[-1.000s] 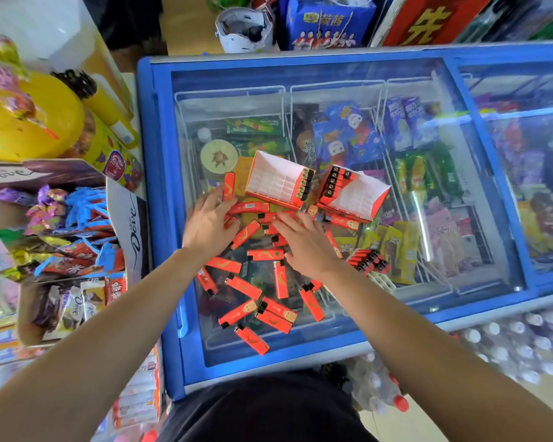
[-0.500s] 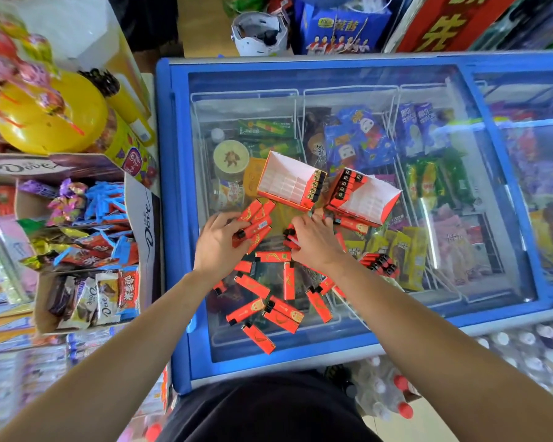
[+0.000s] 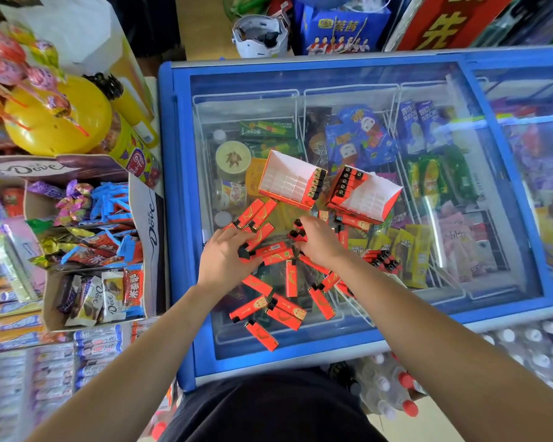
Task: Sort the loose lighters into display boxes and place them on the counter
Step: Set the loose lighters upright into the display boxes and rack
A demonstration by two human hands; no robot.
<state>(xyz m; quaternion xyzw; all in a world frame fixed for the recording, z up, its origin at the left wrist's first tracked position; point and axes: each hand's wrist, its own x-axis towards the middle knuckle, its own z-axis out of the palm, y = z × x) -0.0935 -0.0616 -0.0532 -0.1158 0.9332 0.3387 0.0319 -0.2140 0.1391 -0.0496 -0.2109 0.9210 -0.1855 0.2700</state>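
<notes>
Shop corner; blue chest freezer [image 3: 181, 218] with glass lid as worktop, Dove candy carton [image 3: 152, 218] left of it. Counted: two display boxes [image 3: 284, 183] just beyond the grip, one row of lighters in each. Loose lighters [image 3: 290, 279] number roughly twenty (exact count unclear), strewn under and nearer than the grip. Left hand [image 3: 224, 261] curled round several lighters. Right hand [image 3: 321, 242] pinching a few, close beside the left.

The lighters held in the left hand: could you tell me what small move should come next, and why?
Probably lift them toward the left display box: the left hand grips a bunch of lighters, and that box shows mostly vacant slots, one row filled.
</notes>
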